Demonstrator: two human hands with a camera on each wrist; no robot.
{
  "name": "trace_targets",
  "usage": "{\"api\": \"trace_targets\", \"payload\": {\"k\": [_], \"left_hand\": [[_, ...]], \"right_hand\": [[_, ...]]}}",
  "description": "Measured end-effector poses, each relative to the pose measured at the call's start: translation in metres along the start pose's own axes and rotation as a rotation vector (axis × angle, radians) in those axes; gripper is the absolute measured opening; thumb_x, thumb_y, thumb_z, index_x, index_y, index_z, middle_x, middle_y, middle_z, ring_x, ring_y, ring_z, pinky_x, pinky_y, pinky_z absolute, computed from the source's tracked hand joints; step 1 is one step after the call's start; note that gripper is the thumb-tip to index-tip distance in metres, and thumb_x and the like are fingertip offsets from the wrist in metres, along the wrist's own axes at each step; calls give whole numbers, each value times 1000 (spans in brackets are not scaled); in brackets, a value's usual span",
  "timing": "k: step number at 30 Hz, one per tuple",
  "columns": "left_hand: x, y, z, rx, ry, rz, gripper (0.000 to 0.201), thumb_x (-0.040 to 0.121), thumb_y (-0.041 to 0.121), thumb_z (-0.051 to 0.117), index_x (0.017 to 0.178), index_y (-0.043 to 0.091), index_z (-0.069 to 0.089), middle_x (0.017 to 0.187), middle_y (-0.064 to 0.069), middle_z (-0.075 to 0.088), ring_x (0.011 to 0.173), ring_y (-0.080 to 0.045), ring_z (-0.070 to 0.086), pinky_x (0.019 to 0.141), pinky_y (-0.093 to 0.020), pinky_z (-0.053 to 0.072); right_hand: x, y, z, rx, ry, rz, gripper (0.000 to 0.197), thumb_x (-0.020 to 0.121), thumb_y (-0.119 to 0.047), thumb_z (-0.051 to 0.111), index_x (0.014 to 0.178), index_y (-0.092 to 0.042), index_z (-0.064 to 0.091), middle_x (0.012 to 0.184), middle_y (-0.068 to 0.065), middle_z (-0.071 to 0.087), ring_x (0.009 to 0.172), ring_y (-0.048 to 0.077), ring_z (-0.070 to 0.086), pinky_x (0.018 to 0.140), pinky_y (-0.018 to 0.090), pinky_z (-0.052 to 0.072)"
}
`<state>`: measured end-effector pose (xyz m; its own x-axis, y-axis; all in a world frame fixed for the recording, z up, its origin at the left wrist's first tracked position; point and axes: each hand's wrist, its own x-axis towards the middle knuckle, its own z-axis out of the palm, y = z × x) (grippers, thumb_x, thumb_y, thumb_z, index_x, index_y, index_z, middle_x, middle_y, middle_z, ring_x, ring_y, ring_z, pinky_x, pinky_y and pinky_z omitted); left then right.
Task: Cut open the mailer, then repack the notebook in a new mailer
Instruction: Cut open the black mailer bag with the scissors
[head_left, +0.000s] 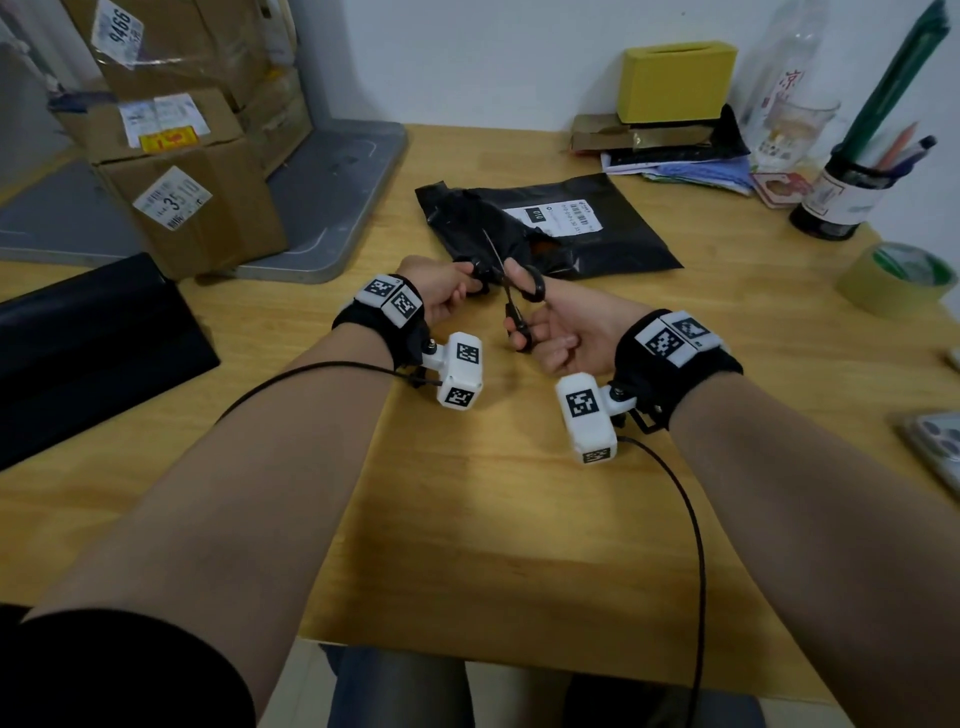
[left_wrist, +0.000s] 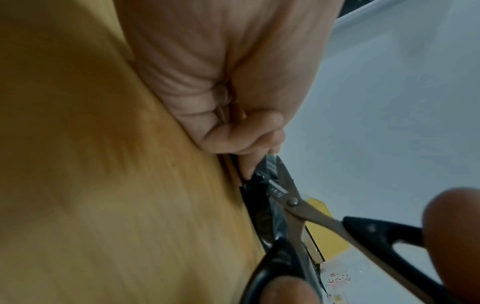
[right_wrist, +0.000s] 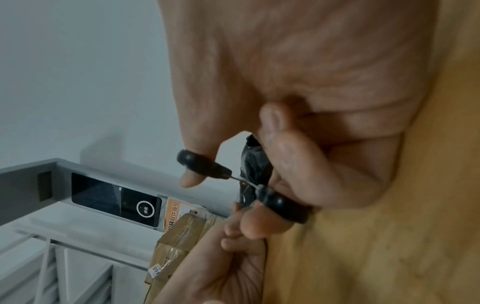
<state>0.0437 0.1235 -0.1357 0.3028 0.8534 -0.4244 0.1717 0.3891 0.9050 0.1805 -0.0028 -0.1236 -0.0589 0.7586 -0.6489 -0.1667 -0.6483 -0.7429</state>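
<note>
A black mailer (head_left: 613, 244) with a white label lies on the wooden table (head_left: 493, 519), its near left part crumpled. My left hand (head_left: 441, 291) pinches the mailer's near corner (left_wrist: 259, 181) with curled fingers. My right hand (head_left: 561, 338) holds black-handled scissors (head_left: 519, 306), thumb through one loop (right_wrist: 197, 162) and fingers through the other (right_wrist: 285, 205). The blades (left_wrist: 283, 189) stand apart against the pinched black plastic (right_wrist: 255, 164) beside the left fingers. No notebook shows.
Taped cardboard boxes (head_left: 197, 208) sit on a grey tray (head_left: 337, 197) at the back left. A flat black pack (head_left: 93, 343) lies at the left. A yellow box (head_left: 675, 78), papers, a pen holder (head_left: 841, 192) and a tape roll (head_left: 893, 280) stand right.
</note>
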Motion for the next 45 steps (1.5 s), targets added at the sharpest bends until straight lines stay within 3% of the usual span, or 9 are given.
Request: {"api": "trace_targets", "payload": {"k": [7, 13, 20, 26, 31, 38, 45], "left_hand": [[-8, -5, -6, 7, -45, -5, 20, 85, -6, 70, 92, 12, 65, 68, 2, 54, 36, 1, 42, 38, -9, 36], [-12, -6, -7, 3, -38, 9, 20, 84, -6, 70, 88, 13, 64, 67, 3, 54, 41, 0, 44, 39, -10, 37], [-16, -5, -9, 13, -69, -10, 21, 84, -6, 70, 90, 13, 64, 70, 2, 55, 49, -2, 44, 40, -10, 37], [-20, -6, -10, 15, -75, -15, 21, 84, -8, 70, 88, 12, 64, 72, 1, 56, 44, -2, 43, 40, -10, 37], [-21, -6, -11, 25, -87, -20, 21, 83, -8, 70, 88, 12, 64, 72, 1, 56, 49, -3, 43, 40, -11, 37], [-23, -8, -13, -10, -103, -31, 22, 84, -9, 69, 90, 11, 63, 73, 1, 56, 46, -2, 43, 40, -10, 36], [-24, -7, -13, 22, -114, -34, 23, 83, -9, 69, 89, 12, 63, 72, 1, 56, 48, -3, 43, 39, -10, 36]], "right_hand": [[8, -11, 12, -48, 27, 23, 65, 74, -79, 65, 88, -16, 56, 71, -3, 57, 38, 4, 23, 35, 15, 22], [13, -10, 8, -10, 61, -20, 55, 82, -70, 66, 86, -17, 54, 65, -4, 49, 37, 4, 17, 35, 12, 20], [13, -19, 9, -23, 58, -2, 61, 79, -74, 65, 82, -13, 58, 66, -1, 53, 34, 4, 20, 34, 13, 20], [19, -21, 8, 21, 76, -36, 52, 83, -67, 68, 83, -16, 58, 61, -4, 50, 34, 4, 19, 35, 12, 17], [23, -26, 3, -27, 46, 19, 62, 76, -74, 67, 84, -14, 59, 67, -3, 52, 34, 4, 21, 35, 13, 19], [31, -31, -1, -13, 33, 18, 57, 79, -70, 68, 80, -15, 56, 61, -4, 49, 33, 5, 21, 34, 13, 20], [34, -35, -2, -53, 18, 14, 61, 77, -73, 65, 82, -13, 57, 66, -2, 52, 32, 5, 22, 35, 13, 20]]}}
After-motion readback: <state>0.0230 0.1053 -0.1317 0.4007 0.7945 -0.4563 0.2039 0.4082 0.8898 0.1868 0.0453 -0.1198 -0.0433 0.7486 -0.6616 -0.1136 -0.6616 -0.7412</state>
